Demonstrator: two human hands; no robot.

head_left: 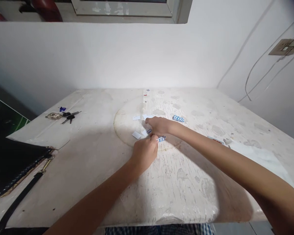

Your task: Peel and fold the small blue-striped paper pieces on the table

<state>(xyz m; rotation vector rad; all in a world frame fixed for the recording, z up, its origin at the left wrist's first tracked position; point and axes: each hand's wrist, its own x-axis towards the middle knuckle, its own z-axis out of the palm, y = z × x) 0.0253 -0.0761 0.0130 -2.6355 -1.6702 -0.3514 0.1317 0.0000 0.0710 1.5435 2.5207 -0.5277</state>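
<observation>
My left hand point(145, 150) is closed in a pinch at the middle of the table, and a small paper piece with blue print point(162, 139) shows at its fingertips. Just beyond it, my right hand point(159, 125) reaches in from the right with its fingers curled down; what they grip is hidden. Another blue-printed piece point(149, 131) shows between the two hands. Close by on the left lie small white paper pieces, one at the back point(136, 118) and one nearer me point(136, 134). A white piece point(147, 116) lies just past my right hand.
A blue-printed piece point(178, 118) lies beyond my right forearm. Keys point(69, 116) lie on the left of the table point(181, 195), near a black bag with a strap point(19, 199). A white sheet point(259, 160) is at the right. The wall point(127, 55) closes off the back.
</observation>
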